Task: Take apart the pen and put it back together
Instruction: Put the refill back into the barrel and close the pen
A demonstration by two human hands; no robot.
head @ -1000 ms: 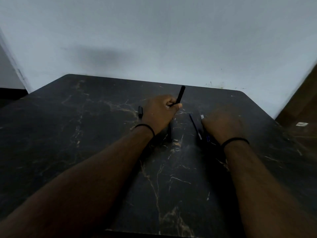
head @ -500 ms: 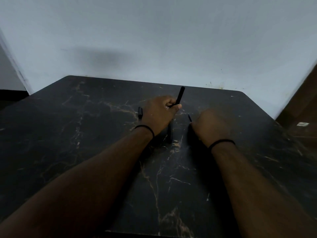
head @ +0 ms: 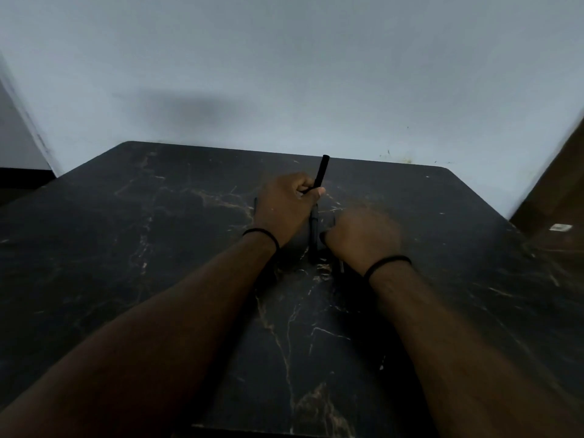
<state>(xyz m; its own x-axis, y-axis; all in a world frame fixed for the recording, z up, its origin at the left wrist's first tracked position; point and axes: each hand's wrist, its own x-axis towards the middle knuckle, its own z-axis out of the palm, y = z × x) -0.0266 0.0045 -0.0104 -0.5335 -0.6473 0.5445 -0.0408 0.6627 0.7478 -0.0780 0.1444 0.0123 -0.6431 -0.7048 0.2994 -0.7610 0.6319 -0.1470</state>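
My left hand (head: 284,207) is closed around a black pen barrel (head: 322,173), which sticks up and away from the fist. My right hand (head: 363,235) is a fist low over the table, just right of the left hand. It is closed over a thin dark refill, whose lower end (head: 341,267) pokes out below the wrist side. Another black pen part (head: 313,238) lies on the table between the two hands. A small dark piece (head: 255,205) shows at the left edge of my left hand, mostly hidden.
The dark marble-patterned table (head: 158,248) stands against a pale wall (head: 284,74). A brown piece of furniture (head: 562,200) with a white tag (head: 561,228) stands past the right edge. Both wrists carry a black band.
My right hand has slid left across the table onto the thin refill and closed; the refill has shifted left with it. The left hand has kept the barrel still.
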